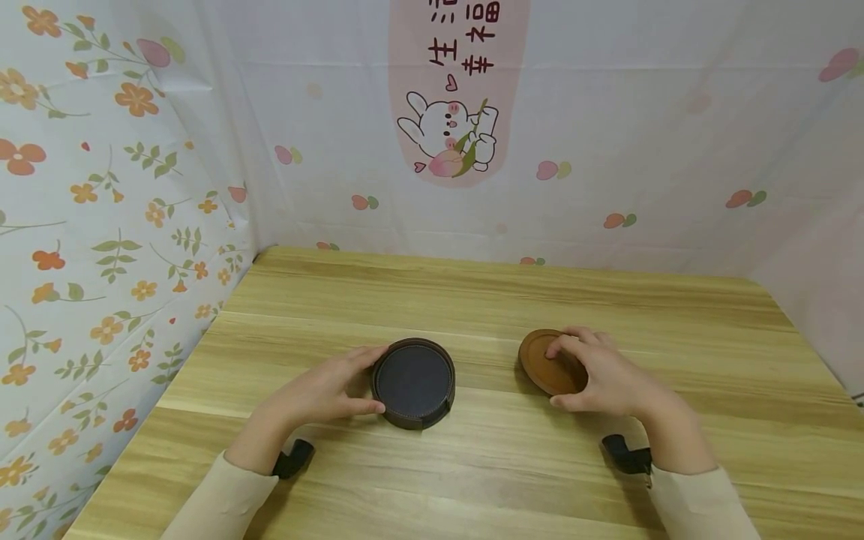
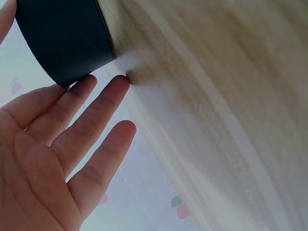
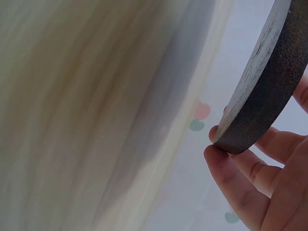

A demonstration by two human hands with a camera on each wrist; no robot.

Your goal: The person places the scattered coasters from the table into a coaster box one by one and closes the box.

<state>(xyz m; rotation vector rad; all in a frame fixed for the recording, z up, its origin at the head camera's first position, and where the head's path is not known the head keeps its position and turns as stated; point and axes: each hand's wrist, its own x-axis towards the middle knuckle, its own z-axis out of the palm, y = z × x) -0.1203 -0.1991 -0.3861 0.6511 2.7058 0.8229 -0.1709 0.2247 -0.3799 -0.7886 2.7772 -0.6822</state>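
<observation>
A round black coaster holder [image 1: 413, 424], stitched round its rim, stands on the table with a dark coaster [image 1: 415, 381] inside. My left hand [image 1: 322, 386] spans its left side, thumb at the front edge and fingertips at the back. In the left wrist view, the fingers [image 2: 89, 125] are nearly straight, some of them touching the holder's dark wall [image 2: 67, 38]. My right hand [image 1: 610, 375] grips a thick brown disc [image 1: 540, 364] by its right part, thumb in front and fingers over it. The right wrist view shows this disc [image 3: 269, 91] tilted above the table, its pale underside visible.
The wood-grain table [image 1: 486, 480] ends at a back wall of white printed cloth [image 1: 324, 82]. Another cloth with orange flowers [image 1: 121, 225] hangs along the left side. A black wrist mount [image 1: 293, 459] sits below the left wrist, another [image 1: 628, 455] below the right.
</observation>
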